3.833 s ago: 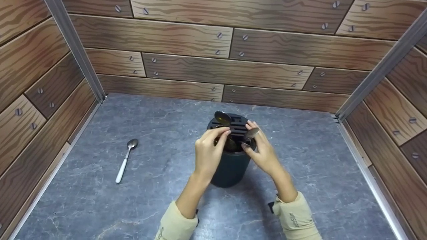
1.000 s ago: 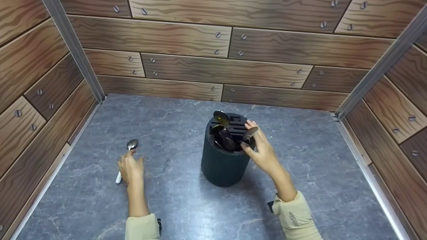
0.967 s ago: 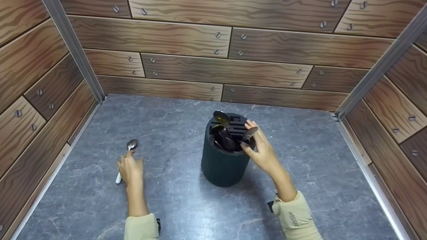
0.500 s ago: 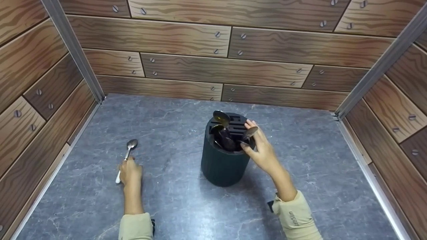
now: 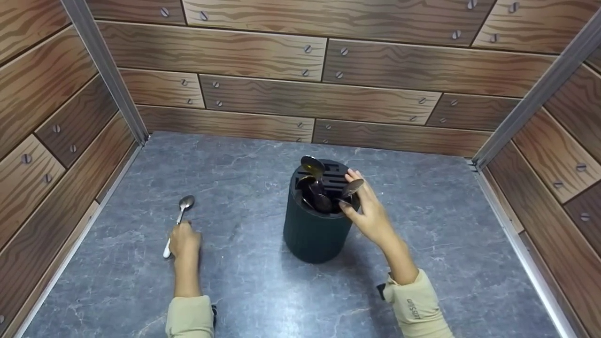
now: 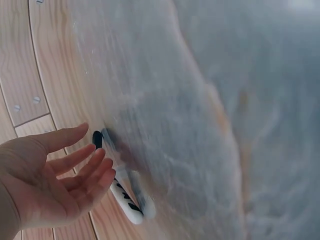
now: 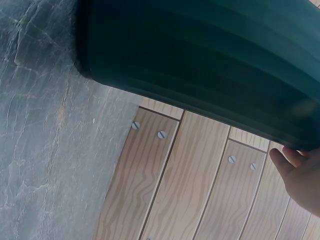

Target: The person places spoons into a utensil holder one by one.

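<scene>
A teaspoon with a white handle (image 5: 167, 249) and a metal bowl (image 5: 187, 202) lies on the tabletop at the left. My left hand (image 5: 185, 240) is over its middle, hiding part of the handle. In the left wrist view the thumb (image 6: 67, 137) is apart from the loosely bent fingers, with the dark-marked handle just beyond the fingertips. A dark green cylindrical utensil holder (image 5: 315, 239) stands upright near the centre. My right hand (image 5: 373, 213) grips its right rim, thumb at the near side and fingers towards the back. Several dark spoons (image 5: 312, 166) stick out of its slotted top.
The grey marbled tabletop (image 5: 249, 281) is enclosed by wood-patterned panels at the back (image 5: 263, 89), left and right. Metal corner posts (image 5: 105, 70) rise at both back corners. The holder stands between the two arms.
My left hand has left the spoons in the holder and come over to the teaspoon, then drawn slightly down its handle with its fingers bending. My right hand stays on the holder's rim.
</scene>
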The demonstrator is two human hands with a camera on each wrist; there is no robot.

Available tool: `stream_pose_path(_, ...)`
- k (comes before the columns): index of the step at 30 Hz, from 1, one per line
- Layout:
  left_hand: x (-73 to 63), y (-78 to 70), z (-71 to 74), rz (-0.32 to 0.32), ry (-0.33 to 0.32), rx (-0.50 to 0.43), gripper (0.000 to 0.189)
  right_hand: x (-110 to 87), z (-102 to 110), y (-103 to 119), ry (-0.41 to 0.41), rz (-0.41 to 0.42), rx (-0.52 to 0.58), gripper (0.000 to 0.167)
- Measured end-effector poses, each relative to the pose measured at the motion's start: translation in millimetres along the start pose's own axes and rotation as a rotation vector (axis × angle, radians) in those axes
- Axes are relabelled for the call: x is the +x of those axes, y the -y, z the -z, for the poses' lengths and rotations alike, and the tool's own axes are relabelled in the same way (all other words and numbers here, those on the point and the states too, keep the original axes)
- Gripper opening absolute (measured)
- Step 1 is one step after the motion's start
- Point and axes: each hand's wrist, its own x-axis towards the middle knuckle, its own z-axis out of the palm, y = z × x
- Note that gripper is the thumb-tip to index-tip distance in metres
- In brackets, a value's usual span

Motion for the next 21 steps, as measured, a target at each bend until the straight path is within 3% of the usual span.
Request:
stream_pose_path(7,16.6,2.8,4.4,0.062,-0.027,0.001,0.046,-0.1,0.4,-0.6,-0.004,0.001,0.01,0.061)
stream_pose_path(10,22.5,5.0,6.0,0.057,-0.116,0.019,0.039,-0.2,0.4,-0.3,-0.003,-0.002,0.006,0.059)
stream_pose_path(13,26.5,6.5,7.7,0.049,-0.152,0.045,0.035,-0.1,0.7,0.0,-0.001,-0.008,-0.002,0.059)
stream_pose_path(21,29.7,15.5,2.4,0.006,-0.111,0.085,0.012,0.0,1.0,0.6,0.024,-0.021,-0.011,0.062)
